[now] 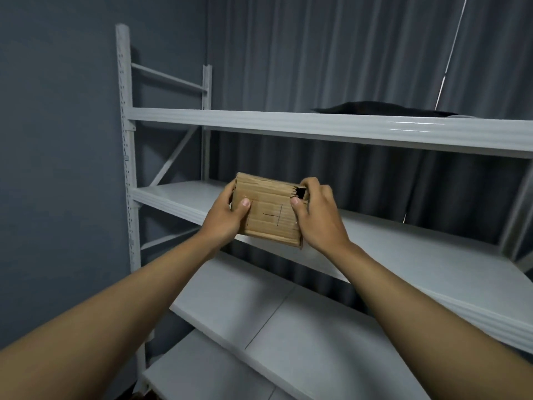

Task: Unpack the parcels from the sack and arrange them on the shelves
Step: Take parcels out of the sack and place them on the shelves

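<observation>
A small brown cardboard parcel point(269, 210) with a pen mark on its face and a torn upper right corner is held between both hands. My left hand point(227, 216) grips its left side with the thumb on the front. My right hand point(315, 216) grips its right side at the torn corner. The parcel hangs over the front edge of the middle shelf point(403, 255) of a white metal rack, near its left end. A flat black parcel point(380, 108) lies on the upper shelf point(259, 121) toward the right. The sack is out of view.
The rack's perforated left upright point(127, 157) stands against a grey wall. Two lower shelves point(302, 321) sit below the middle one. Dark grey curtains point(331, 53) hang behind the rack. A thin white rod point(452, 50) leans at the upper right.
</observation>
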